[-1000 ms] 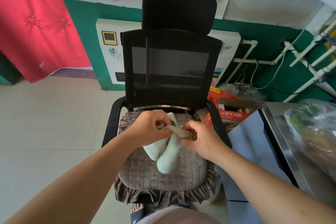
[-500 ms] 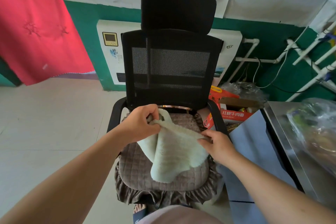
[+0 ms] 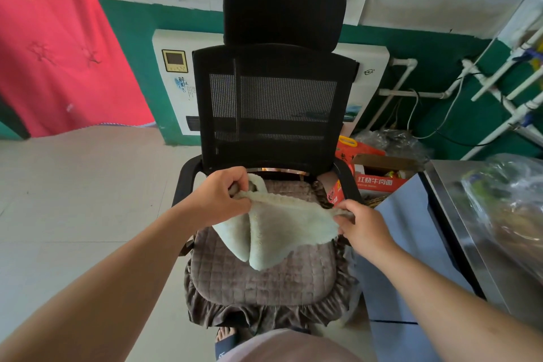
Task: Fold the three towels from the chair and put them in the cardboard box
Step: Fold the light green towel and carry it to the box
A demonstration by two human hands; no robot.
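Now the pale green fleece towel (image 3: 279, 226) is stretched wide over the chair cushion (image 3: 261, 279), left hand (image 3: 220, 197) and right hand (image 3: 364, 229) each pinching a top corner in a tight grip. A second ago it hung bunched; folding can begin. Cardboard box (image 3: 379, 176) waits beyond.

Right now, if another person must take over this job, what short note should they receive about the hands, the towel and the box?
Left hand: pinches one top corner of the pale towel.
Right hand: pinches the opposite top corner.
The towel hangs spread between both hands above the chair cushion, its lower part sagging in loose folds, not yet folded flat.
No other towel shows on the chair.
The cardboard box stands on the floor to the right of the chair, open; whether any towel already lies inside cannot be seen.
Left: fold this towel and put it in the box.
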